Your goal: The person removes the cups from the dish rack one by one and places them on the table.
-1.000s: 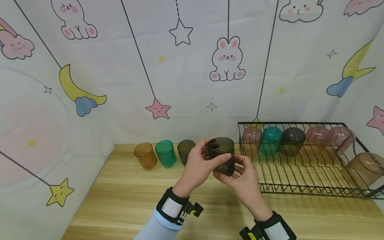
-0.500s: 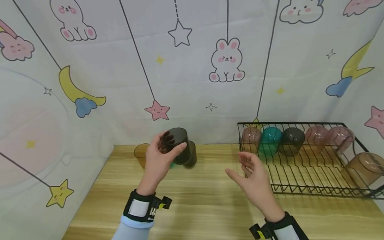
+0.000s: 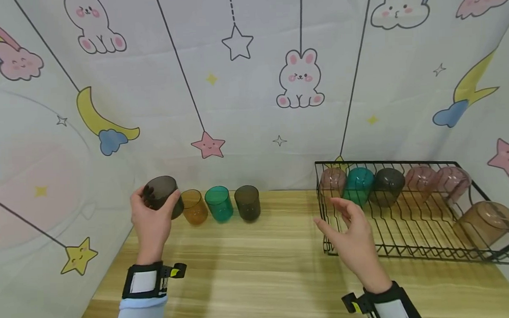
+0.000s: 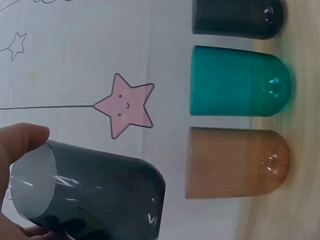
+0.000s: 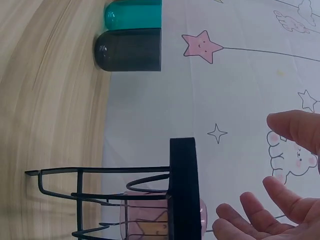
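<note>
A: ok, head view first. What's each hand up to?

B: The left hand point(image 3: 151, 223) is clamped round a dark grey see-through tumbler point(image 3: 165, 199), over at the far left of the pale wood-grain worktop point(image 3: 258, 280). Rim's up, leaning a bit. Just right of it three more stand in a row: a clear amber tumbler point(image 3: 195, 210), a see-through teal tumbler point(image 3: 219, 206) and a smoky brown tumbler point(image 3: 247, 206).

A: And the other one?

B: The right hand point(image 3: 354, 239) has thumb and fingers spread apart, at the left end of a black wire rack point(image 3: 409, 252). Along the rack's far side, bottoms up, left to right: a rosy pink tumbler point(image 3: 333, 179), another teal one, another dark grey one, two more pinks. Then there's a light brown tumbler point(image 3: 486, 221) tilted at the right end. White cartoon-print cloth point(image 3: 252, 107) behind everything.

A: Left wrist cam?

B: Sideways picture, but you get the thumb up by the rim of the held tumbler, and its base hangs clear of the worktop. Amber is the nearest neighbour, then teal, and the smoky one's cut off by the frame.

A: Right wrist?

B: Thumb well apart from the fingers, the rack's end near them with a pink tumbler behind the wires. Teal and smoky brown stand further left.
</note>
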Demonstrator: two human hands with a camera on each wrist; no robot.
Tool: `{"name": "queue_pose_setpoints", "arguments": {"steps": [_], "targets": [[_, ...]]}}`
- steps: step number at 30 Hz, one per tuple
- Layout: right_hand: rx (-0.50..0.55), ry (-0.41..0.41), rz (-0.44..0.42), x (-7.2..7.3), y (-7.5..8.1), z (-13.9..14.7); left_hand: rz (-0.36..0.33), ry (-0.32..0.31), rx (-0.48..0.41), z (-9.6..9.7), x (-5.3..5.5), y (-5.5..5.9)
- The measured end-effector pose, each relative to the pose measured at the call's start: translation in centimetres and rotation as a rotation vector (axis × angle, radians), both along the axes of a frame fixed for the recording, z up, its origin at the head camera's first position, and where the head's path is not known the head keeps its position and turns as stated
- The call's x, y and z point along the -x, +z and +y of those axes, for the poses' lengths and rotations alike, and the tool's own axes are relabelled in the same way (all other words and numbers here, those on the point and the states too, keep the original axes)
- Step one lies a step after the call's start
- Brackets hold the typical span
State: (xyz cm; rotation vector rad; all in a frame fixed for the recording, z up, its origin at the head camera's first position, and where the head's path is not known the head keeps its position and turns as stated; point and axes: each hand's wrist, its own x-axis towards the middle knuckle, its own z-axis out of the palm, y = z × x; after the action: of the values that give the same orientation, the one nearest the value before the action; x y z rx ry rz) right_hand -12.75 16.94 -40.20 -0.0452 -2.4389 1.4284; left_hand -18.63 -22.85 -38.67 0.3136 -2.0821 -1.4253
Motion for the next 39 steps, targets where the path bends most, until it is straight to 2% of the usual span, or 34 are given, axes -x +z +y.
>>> {"name": "queue_pose_setpoints", "arguments": {"steps": [6,8,12,15,19,22,29,35,39], "targets": [[-0.02,-0.012,0.026,0.0,0.0,0.1,-0.13,0.019,-0.032,-0.9,-1.0,-2.6],[-0.019,-0.013,0.022,0.0,0.0,0.2,-0.172,0.018,-0.017,-0.9,-1.2,-3.5],[-0.014,-0.017,-0.01,-0.3,0.1,0.4,-0.263,-0.022,0.002,-0.7,-1.5,-5.0],[-0.016,-0.02,-0.022,-0.4,0.0,0.5,-0.33,-0.05,0.018,-0.5,-1.6,-5.7],[-0.021,-0.02,-0.042,-0.3,-0.1,0.5,-0.412,-0.08,0.032,-0.3,-1.8,-6.1],[-0.022,-0.017,-0.06,-0.3,-0.2,0.5,-0.444,-0.095,0.024,0.0,-1.9,-6.3],[-0.03,-0.008,-0.067,-0.2,-0.2,0.4,-0.453,-0.102,-0.003,-0.2,-1.8,-6.6],[-0.039,0.004,-0.061,-0.1,-0.3,0.5,-0.482,-0.104,0.022,-0.4,-1.7,-6.6],[-0.069,0.025,-0.047,-0.1,-0.3,0.7,-0.456,-0.091,0.038,-0.3,-1.9,-6.2]]}}
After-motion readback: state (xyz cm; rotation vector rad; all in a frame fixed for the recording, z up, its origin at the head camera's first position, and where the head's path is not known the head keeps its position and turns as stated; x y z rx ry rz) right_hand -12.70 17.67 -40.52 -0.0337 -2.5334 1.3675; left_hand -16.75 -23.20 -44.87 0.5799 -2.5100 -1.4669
